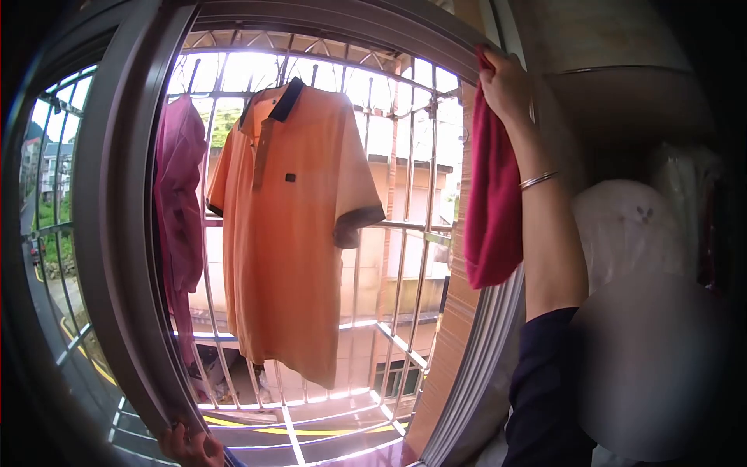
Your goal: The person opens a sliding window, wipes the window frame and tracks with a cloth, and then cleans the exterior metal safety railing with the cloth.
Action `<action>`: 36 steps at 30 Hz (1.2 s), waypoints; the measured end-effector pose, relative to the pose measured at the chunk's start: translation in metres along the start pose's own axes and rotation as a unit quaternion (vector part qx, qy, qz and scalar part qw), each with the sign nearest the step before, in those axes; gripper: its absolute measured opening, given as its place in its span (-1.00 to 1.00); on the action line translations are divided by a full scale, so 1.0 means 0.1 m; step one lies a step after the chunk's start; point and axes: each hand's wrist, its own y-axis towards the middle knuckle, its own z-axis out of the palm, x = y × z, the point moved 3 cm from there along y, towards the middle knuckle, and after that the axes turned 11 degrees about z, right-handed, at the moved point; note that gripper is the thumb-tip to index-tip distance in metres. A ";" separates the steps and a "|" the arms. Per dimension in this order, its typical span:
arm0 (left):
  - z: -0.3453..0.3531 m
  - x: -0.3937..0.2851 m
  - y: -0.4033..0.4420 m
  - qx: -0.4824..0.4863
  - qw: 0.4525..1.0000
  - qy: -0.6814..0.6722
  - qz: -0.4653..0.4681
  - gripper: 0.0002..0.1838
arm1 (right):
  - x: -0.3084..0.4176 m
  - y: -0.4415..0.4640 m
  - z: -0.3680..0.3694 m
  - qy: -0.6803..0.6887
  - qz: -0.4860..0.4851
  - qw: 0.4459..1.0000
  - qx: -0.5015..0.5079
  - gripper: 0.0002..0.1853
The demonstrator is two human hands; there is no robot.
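My right hand (507,84) is raised at the upper right, its fingers closed on the top of a dark red cloth (494,194). The cloth hangs down in front of the right side of the window, and its kind does not show. Low on the left, my left hand (191,445) has its fingers curled at the grey window frame (128,233); only part of this hand is in view. Beyond the opening hangs an orange polo shirt (292,210) with a dark collar and dark cuffs. A pink garment (180,194) hangs to its left, partly behind the frame.
Metal security bars (401,226) enclose the space outside the window, with a barred ledge (311,428) at the bottom. A brown panel (447,366) borders the opening on the right. Plastic-covered items (630,229) stand indoors at the right. A road shows outside at left.
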 end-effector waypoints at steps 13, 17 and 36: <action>0.01 0.00 0.03 0.014 1.000 0.013 0.000 -0.88 | 0.05 -0.02 0.03 0.008 -0.049 0.998 -0.030 -0.73; 0.02 -0.01 0.05 -0.012 0.999 0.031 0.032 -0.83 | -0.04 -0.04 0.06 0.030 -0.036 0.997 -0.069 -0.75; -0.06 -0.16 0.28 -0.035 0.994 0.030 0.098 -0.75 | -0.71 -0.12 0.26 -0.046 0.041 0.998 -0.019 -0.68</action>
